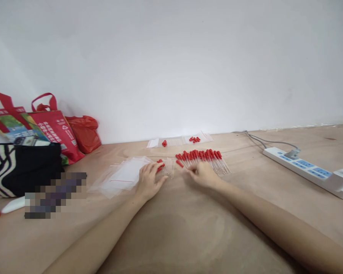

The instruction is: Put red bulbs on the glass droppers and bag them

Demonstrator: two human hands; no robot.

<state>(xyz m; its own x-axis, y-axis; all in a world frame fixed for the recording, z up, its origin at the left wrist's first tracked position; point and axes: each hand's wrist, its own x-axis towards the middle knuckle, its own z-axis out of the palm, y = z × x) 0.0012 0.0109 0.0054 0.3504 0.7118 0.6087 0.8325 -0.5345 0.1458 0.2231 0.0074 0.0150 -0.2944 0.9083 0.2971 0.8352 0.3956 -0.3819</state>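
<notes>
Clear thin tubes with red bulbs (201,155) lie side by side in a row on the wooden table. My right hand (201,174) is at the row's near left side, its thumb and fingertips pinched together around the lower end of a tube with a red bulb. Bare clear tubes (168,167) lie to the left of it. My left hand (151,179) rests beside these, thumb and fingers apart, next to a few loose red bulbs (160,164). Clear plastic bags (122,175) lie left of my left hand.
Farther back lie small clear bags (153,143) with red bulbs (194,139). A white power strip (305,167) with cables is at the right. Red shopping bags (57,129), a black striped cloth bag (31,167) and a blurred item (58,194) occupy the left.
</notes>
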